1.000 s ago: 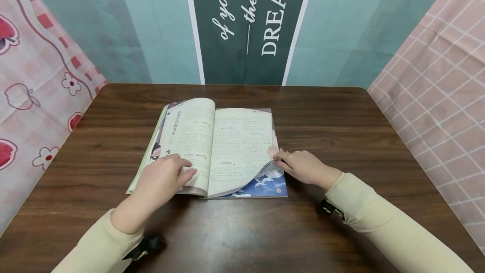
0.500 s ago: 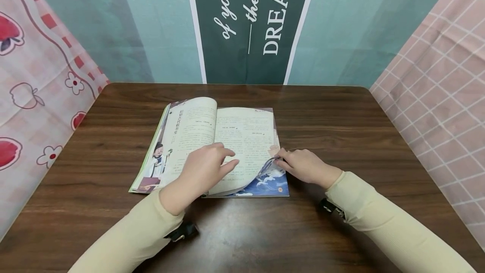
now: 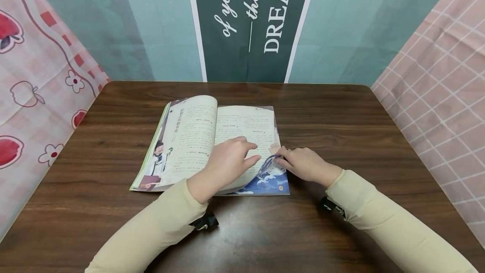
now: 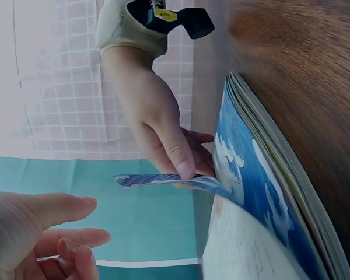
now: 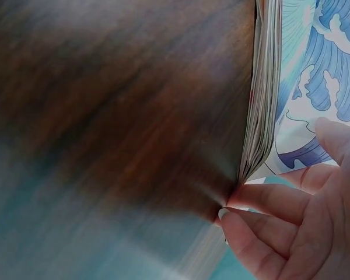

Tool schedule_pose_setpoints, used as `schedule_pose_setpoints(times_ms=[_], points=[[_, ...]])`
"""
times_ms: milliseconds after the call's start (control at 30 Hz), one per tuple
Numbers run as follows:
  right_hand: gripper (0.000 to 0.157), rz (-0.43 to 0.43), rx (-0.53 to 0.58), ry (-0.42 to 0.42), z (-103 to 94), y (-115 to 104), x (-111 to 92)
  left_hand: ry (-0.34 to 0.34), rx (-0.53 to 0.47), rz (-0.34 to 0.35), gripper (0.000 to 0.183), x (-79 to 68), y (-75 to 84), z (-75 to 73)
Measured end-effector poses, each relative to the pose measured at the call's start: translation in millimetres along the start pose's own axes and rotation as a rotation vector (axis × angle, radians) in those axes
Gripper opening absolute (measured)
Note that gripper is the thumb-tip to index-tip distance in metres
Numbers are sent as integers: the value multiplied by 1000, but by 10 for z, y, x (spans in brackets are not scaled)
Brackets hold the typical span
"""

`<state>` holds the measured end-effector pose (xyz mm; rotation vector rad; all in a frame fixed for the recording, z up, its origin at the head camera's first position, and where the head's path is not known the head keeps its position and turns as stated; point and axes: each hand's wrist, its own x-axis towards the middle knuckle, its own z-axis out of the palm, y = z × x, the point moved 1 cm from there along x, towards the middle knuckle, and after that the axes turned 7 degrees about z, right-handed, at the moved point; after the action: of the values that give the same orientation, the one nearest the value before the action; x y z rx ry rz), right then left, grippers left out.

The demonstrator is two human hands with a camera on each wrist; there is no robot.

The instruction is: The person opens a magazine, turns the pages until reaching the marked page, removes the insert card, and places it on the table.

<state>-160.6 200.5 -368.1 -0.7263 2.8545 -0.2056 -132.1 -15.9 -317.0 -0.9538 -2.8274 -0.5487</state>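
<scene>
The book lies near the counter's back edge. The person's right grip pinches a curled page; the left grip is apart. Page turning seems in hand; next needs a soft lift.

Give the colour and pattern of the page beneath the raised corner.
The lower page is blue with white waves, clearest in the left wrist view.

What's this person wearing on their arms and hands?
The left sleeve and right sleeve are long, pale cream. The left wrist camera and right wrist camera are black, the latter with a yellow label. Left hand and right hand are gloveless.
</scene>
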Motion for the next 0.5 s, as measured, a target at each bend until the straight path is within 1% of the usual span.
schedule_pose_setpoints(times_ms=[167, 300, 400, 500], points=[[23, -4, 3, 10, 6, 0, 1, -37, -14, 1, 28, 78, 36, 70], [22, -10, 1, 36, 2, 5, -9, -64, -25, 13, 28, 130, 98, 133], [22, -18, -2, 44, 3, 7, -16, -60, -35, 28, 25, 158, 148, 172], [22, -34, -7, 52, 14, 3, -16, -38, -30, 45, 22, 175, 185, 208]])
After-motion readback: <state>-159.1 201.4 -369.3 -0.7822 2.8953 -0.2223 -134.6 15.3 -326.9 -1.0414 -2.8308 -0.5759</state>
